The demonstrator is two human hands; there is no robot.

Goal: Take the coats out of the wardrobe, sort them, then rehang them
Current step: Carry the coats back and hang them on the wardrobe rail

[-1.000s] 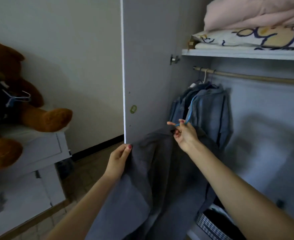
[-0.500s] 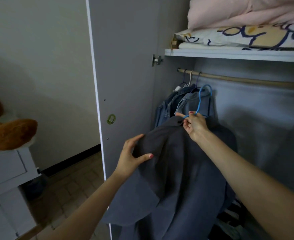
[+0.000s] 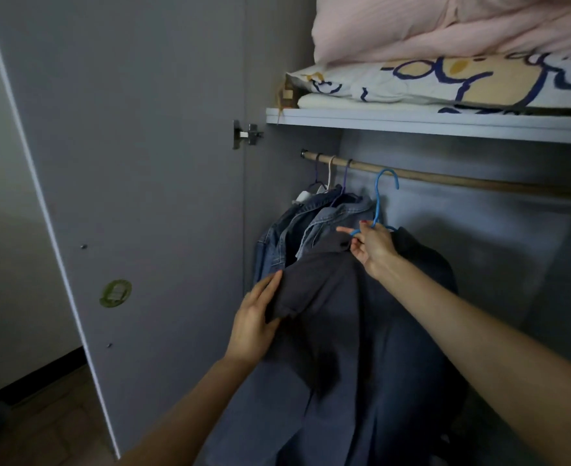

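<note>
My right hand (image 3: 375,248) is pinching the blue hanger (image 3: 380,200) under the rail (image 3: 462,180); my left hand (image 3: 255,317) is holding the grey coat (image 3: 361,348); jean jackets (image 3: 311,227) are hanging in the wardrobe (image 3: 143,163); the coat's bottom is cut off.

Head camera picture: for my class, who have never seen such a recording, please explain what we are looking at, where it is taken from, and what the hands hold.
No machine here: a person wears a camera on the head, looking forward and down into an open wardrobe. The right hand pinches a blue hanger that carries a dark grey coat; its hook is level with the wooden rail, though whether it rests on it is unclear. The left hand grips the coat's shoulder. Denim jackets hang on the rail to the left. Folded bedding lies on the shelf above.
</note>
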